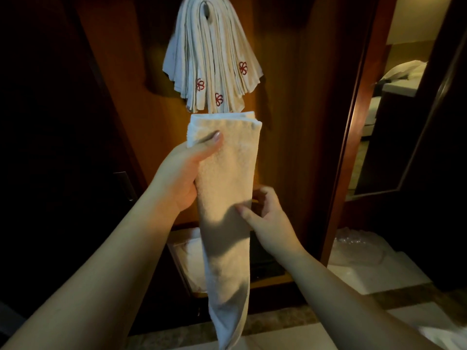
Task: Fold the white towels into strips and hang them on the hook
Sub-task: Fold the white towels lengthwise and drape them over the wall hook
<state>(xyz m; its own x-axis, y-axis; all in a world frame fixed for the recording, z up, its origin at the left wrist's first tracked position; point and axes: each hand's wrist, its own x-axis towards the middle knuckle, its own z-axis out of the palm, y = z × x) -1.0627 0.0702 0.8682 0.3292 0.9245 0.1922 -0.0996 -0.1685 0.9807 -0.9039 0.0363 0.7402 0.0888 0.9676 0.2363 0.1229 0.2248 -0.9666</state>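
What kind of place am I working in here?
Probably a hotel room's entry or bathroom doorway: a bundle of logo-embroidered towels hangs on a hook on wood panelling, and a bed with white linen shows through the opening at right.

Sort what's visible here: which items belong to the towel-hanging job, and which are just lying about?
Part of the job:
- folded towel strip, gripped by the left hand and pinched by the right hand
- hung towels
- hook

Lying about:
- crumpled plastic bag on the floor
- door handle
- bed in the room beyond
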